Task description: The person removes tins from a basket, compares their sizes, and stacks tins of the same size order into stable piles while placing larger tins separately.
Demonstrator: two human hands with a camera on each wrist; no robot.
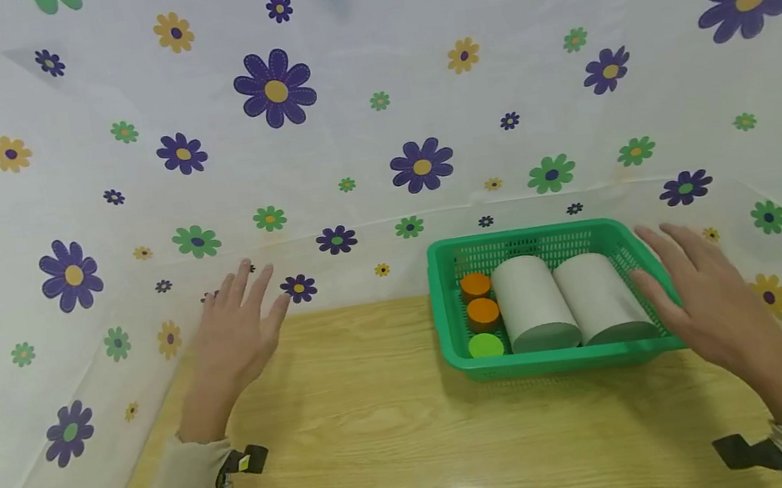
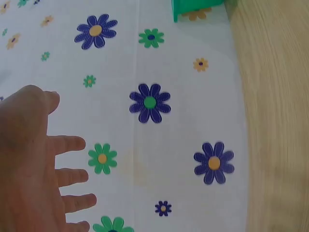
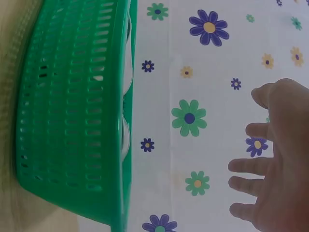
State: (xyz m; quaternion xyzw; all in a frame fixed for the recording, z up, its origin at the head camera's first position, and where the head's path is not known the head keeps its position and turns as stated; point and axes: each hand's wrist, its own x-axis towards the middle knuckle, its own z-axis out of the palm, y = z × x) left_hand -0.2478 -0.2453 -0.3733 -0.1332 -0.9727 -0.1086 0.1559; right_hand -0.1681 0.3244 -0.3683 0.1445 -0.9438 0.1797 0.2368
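A green plastic basket (image 1: pixel 568 359) sits at the back right of the wooden table. Inside it lie two white cylinders (image 1: pixel 535 303) side by side, with two orange round pieces (image 1: pixel 476 285) and a lime-green one (image 1: pixel 485 345) along the left wall. My left hand (image 1: pixel 233 331) hovers over the table's left side, fingers spread, holding nothing. Over the basket's right end, my right hand (image 1: pixel 706 298) is held with fingers extended and grips nothing. In the right wrist view the same hand (image 3: pixel 275 159) appears apart from the basket's slotted wall (image 3: pixel 72 106).
A white sheet with printed flowers (image 1: pixel 344 133) stands behind the table and along both sides. The wood-grain tabletop (image 1: pixel 359 434) stretches in front of and left of the basket. Both wrists carry dark straps (image 1: pixel 247 461).
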